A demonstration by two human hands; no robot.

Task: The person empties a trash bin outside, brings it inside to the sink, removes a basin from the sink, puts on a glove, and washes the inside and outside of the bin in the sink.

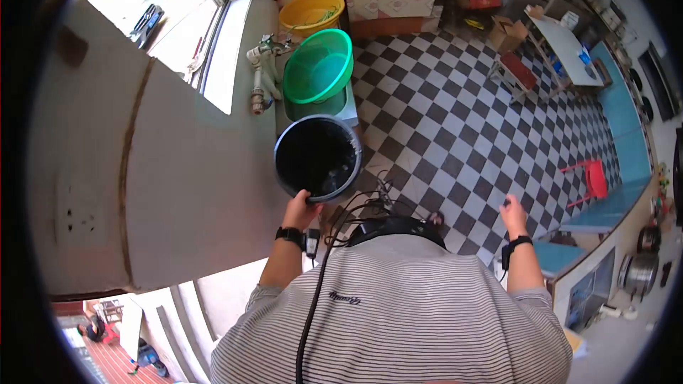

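Observation:
My left hand (302, 210) is closed on the near rim of a black bucket (287, 186). The bucket is tipped so that I look into its dark inside, where a few pale glints show. Just beyond it, a green plastic basin (340, 71) leans over a sink (346, 108) beside the wall. My right hand (513, 216) is held out to the right above the checkered floor, its fingers curled. A small dark spot shows at its fingertips, too small to name. Both wrists wear black straps.
A yellow basin (311, 13) stands behind the green one, near pipes and a tap (265, 48). A tiled stove counter (388, 1) is at the back. To the right are a white table (565, 46), a red chair (595, 179) and a blue-sided counter (569, 256). Dark cables (356, 206) hang at my waist.

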